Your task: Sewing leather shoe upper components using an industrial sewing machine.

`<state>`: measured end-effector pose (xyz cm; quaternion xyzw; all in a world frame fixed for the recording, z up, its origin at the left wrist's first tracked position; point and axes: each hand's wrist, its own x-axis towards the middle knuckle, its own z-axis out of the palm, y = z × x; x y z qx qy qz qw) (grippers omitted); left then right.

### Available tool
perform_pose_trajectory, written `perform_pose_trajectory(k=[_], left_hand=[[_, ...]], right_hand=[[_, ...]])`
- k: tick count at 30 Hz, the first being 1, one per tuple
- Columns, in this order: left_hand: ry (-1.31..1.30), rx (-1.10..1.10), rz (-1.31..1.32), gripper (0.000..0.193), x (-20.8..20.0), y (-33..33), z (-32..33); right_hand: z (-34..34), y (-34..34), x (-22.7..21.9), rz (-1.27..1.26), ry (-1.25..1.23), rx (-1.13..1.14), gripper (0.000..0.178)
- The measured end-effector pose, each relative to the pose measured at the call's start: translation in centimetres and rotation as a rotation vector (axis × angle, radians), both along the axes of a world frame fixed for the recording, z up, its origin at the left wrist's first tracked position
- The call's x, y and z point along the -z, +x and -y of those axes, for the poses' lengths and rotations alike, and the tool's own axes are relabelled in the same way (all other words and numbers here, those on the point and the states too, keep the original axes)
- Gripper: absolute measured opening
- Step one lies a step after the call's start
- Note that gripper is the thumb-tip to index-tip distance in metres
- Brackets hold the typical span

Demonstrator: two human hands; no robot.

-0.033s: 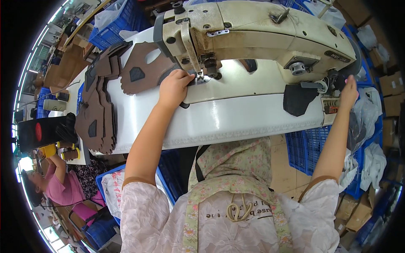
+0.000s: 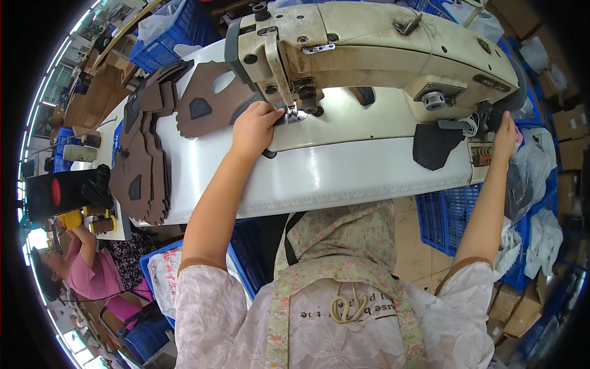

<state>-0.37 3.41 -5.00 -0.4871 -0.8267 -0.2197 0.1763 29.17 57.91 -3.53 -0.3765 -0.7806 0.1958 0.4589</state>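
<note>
An off-white industrial sewing machine (image 2: 375, 58) stands across the far side of the white table (image 2: 332, 172). Beside its presser foot (image 2: 293, 112), my left hand (image 2: 253, 128) has its fingers bent over the right end of a brown cut piece (image 2: 198, 112) with dark patches and a wavy edge. That end is partly hidden by the hand and the machine head. At the machine's right end, below the dark handwheel (image 2: 521, 86), my right hand (image 2: 504, 138) is raised with its fingers together. Something small and pink (image 2: 519, 136) shows by it; what those fingers hold or touch is unclear.
Stacked brown pieces (image 2: 144, 160) cover the table's left end. A black piece (image 2: 433, 146) lies at the right, near a coil of pale cord (image 2: 471, 126). Blue crates (image 2: 445, 215) stand below and around. A person in pink (image 2: 98, 270) sits at the far left.
My right hand has turned slightly, and its fingers look straighter. The left hand and the brown piece stay in place.
</note>
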Motion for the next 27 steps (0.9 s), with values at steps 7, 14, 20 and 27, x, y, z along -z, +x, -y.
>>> perform_pose_trajectory(k=[7,14,20,27], left_hand=[[-0.004,-0.003,-0.033,0.026,0.1,0.0,0.1],[0.016,-0.002,-0.047,0.027,0.1,0.1,-0.3],[0.025,-0.005,-0.039,0.025,0.2,0.0,-0.1],[0.042,-0.014,-0.044,0.021,-0.1,-0.1,0.1]], right_hand=[[2.1,-3.9,-9.3,-0.168,-0.004,0.031,0.049],[0.8,-1.9,-0.7,-0.082,0.016,0.097,0.054],[2.8,-3.0,-0.5,-0.25,-0.182,0.021,0.056],[2.9,-3.4,-3.3,-0.226,-0.003,0.114,0.048]])
